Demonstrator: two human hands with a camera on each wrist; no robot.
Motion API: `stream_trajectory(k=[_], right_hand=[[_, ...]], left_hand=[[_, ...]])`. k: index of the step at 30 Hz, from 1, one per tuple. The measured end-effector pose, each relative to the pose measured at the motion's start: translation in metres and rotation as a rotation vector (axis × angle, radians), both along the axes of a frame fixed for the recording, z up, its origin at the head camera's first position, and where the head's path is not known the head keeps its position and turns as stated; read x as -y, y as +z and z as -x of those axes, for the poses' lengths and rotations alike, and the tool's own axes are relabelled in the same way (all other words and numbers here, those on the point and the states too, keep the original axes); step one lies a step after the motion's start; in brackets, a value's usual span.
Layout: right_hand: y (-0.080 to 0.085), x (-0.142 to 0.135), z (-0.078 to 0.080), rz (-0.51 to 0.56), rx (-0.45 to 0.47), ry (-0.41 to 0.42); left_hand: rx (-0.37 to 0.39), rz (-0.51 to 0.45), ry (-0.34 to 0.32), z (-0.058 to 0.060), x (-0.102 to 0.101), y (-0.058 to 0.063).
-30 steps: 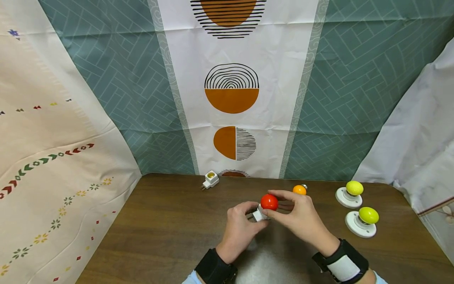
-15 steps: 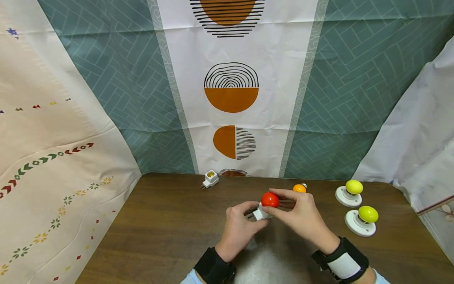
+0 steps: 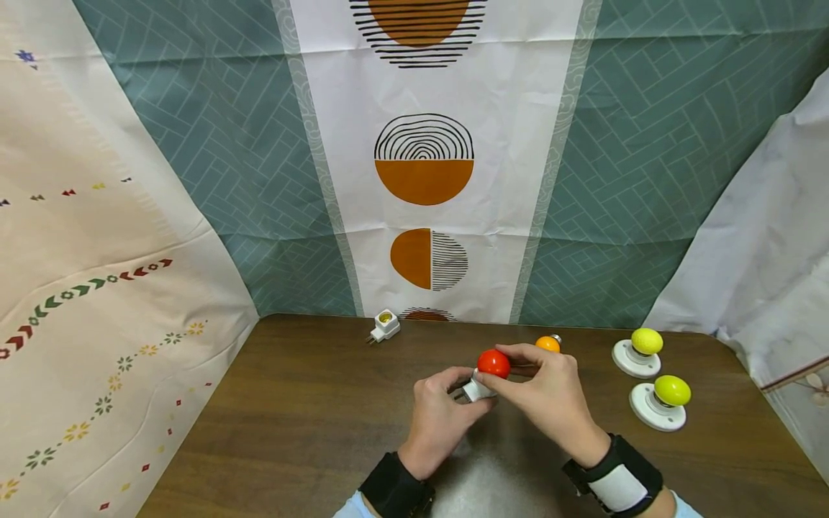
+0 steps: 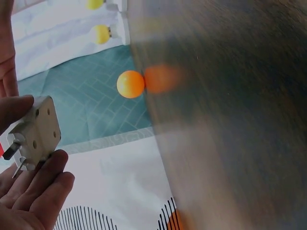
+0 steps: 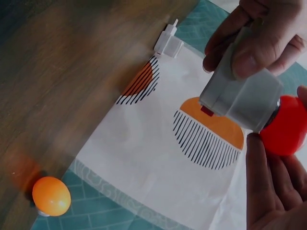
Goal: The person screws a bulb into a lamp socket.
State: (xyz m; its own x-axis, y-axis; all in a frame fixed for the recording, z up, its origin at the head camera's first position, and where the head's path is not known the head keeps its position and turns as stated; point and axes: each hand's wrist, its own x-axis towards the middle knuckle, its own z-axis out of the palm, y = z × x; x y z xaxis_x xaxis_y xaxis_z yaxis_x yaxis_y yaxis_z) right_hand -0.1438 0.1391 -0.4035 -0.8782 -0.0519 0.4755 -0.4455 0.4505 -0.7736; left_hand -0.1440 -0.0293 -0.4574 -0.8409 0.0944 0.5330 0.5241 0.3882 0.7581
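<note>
Over the middle of the table, my left hand [image 3: 442, 411] grips a white plug-in lamp socket [image 3: 478, 390] between thumb and fingers. Its two prongs point left in the head view, and the left wrist view shows its flat face with small holes. A round red light bulb [image 5: 287, 125] sits at the mouth of the socket, its base mostly hidden inside. The thumb and fingers of my right hand [image 3: 549, 385] hold this bulb from the right, fingertips close to the socket's rim in the right wrist view.
Another white plug-in socket [image 3: 386, 326] lies at the table's back edge, its mouth facing up. An orange bulb [image 3: 547, 344] lies behind my right hand. To the right stand two white round lamp bases [image 3: 655, 414] with yellow bulbs [image 3: 673, 391]. Patterned cloth [image 3: 414, 93] hangs behind the table.
My right hand and wrist have turned slightly around the red bulb, the thumb shifting a little left and up. The left hand keeps its hold on the socket, nearly still.
</note>
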Motion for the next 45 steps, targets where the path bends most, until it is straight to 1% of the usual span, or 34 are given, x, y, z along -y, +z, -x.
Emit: stream_trajectory(k=[2,4,6,11,13,18,21,24,26,30,32,35,39,45], right_hand=[[-0.0010,0.0012,0.0003,-0.015,-0.029,-0.027],[-0.0010,0.0018,0.0004,-0.024,-0.040,-0.033],[-0.0007,0.0012,0.0006,-0.032,-0.030,-0.019],[0.0011,-0.0021,0.0010,-0.015,0.032,0.047],[0.0015,-0.0028,0.0008,-0.010,0.028,0.052],[0.0003,-0.0012,-0.0002,-0.017,-0.002,0.012],[-0.0002,0.0008,-0.0003,-0.019,0.004,-0.007],[-0.0002,0.0017,0.0003,-0.025,0.037,0.001],[-0.0004,0.0022,0.0008,-0.030,0.083,0.013],[-0.0027,0.0027,0.0015,-0.100,0.166,0.005],[-0.0043,0.0026,0.0020,-0.128,0.184,-0.003],[-0.0064,0.0024,0.0024,-0.132,0.178,-0.005],[-0.0081,0.0021,0.0031,-0.141,0.148,-0.014],[-0.0078,0.0023,0.0044,-0.160,0.130,-0.033]], left_hand=[[-0.014,-0.001,0.007,0.0000,-0.0007,-0.0006],[-0.025,0.000,0.011,0.0003,-0.0009,-0.0012],[-0.028,-0.002,0.010,0.0007,-0.0007,-0.0019],[-0.015,-0.012,0.011,0.0010,0.0000,-0.0022],[-0.003,-0.020,0.014,0.0008,-0.0001,-0.0018],[0.014,-0.036,0.036,-0.0001,-0.0018,-0.0001],[0.021,-0.033,0.054,-0.0006,-0.0025,0.0002],[0.025,-0.035,0.062,-0.0007,-0.0022,-0.0010],[0.025,-0.035,0.072,-0.0004,-0.0019,-0.0023],[0.010,-0.062,0.089,0.0013,-0.0014,-0.0044],[-0.002,-0.078,0.097,0.0024,-0.0014,-0.0046],[-0.010,-0.093,0.108,0.0035,-0.0018,-0.0041],[-0.012,-0.087,0.120,0.0034,-0.0022,-0.0040],[-0.004,-0.090,0.113,0.0024,-0.0037,-0.0026]])
